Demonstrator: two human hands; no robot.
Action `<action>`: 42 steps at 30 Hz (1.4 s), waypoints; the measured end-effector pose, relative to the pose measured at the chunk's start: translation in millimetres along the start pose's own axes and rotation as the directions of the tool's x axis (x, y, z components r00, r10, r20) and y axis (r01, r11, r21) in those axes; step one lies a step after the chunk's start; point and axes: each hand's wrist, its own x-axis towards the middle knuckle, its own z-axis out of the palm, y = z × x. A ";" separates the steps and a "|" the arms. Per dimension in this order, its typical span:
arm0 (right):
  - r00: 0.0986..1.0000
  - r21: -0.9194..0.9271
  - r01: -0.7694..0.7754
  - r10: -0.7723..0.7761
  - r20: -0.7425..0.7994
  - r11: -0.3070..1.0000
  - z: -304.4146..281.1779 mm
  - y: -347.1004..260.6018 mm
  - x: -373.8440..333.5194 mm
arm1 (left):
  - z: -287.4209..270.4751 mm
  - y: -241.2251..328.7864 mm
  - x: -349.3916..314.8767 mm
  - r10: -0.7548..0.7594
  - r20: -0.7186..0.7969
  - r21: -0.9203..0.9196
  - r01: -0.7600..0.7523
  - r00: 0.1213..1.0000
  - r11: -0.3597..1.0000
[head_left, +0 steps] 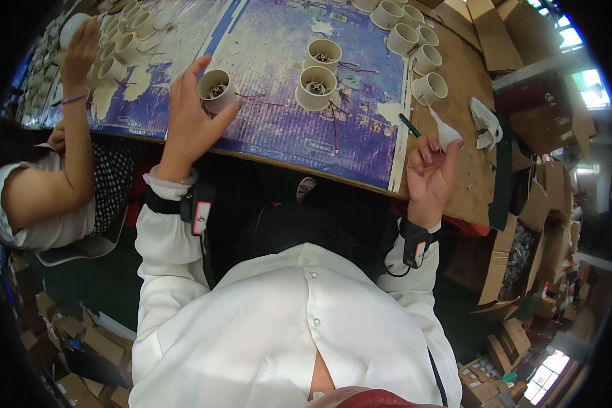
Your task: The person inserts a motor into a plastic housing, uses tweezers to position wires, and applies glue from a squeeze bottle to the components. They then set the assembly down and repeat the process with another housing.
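Observation:
A white cup-shaped housing (215, 94) with a small metal part inside and thin reddish wires stands on the table. My left hand (192, 119) is beside it, thumb and fingers spread apart around its left and near sides; whether they touch it is hard to tell. My right hand (434, 163) is closed on a small white squeeze bottle (447, 132) with a long thin nozzle pointing up and away. Two similar housings, a nearer one (315, 90) and a farther one (322, 54), stand between my hands, with wires trailing to the right.
Several white housings (429, 88) line the table's right side, others (143, 26) the far left. A dark green pen-like stick (409, 125) and crumpled white tissue (485, 122) lie by my right hand. A co-worker's hand (79, 58) holds a white rounded piece. Cardboard boxes (517, 262) stand right.

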 end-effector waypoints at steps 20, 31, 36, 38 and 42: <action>0.995 -0.226 0.094 -0.095 0.007 0.969 4.3 18.9 -21.3 | 77.2 50.1 1.9 -0.109 0.253 -0.509 0.228 0.961 0.830; 0.954 -0.446 0.299 -0.269 0.129 0.844 19.0 21.2 -29.8 | 63.9 56.4 -8.2 -0.139 0.247 -0.705 0.276 0.959 0.654; 0.948 -0.480 0.317 -0.274 0.160 0.818 19.3 20.6 -29.1 | 62.0 56.5 -8.0 -0.135 0.245 -0.700 0.272 0.960 0.660; 0.951 -0.505 0.309 -0.268 0.153 0.806 19.8 20.5 -29.3 | 61.8 56.8 -8.6 -0.133 0.246 -0.702 0.271 0.960 0.659; 0.954 -0.529 0.300 -0.266 0.141 0.794 19.5 21.0 -29.2 | 61.5 57.4 -9.7 -0.122 0.247 -0.710 0.266 0.961 0.652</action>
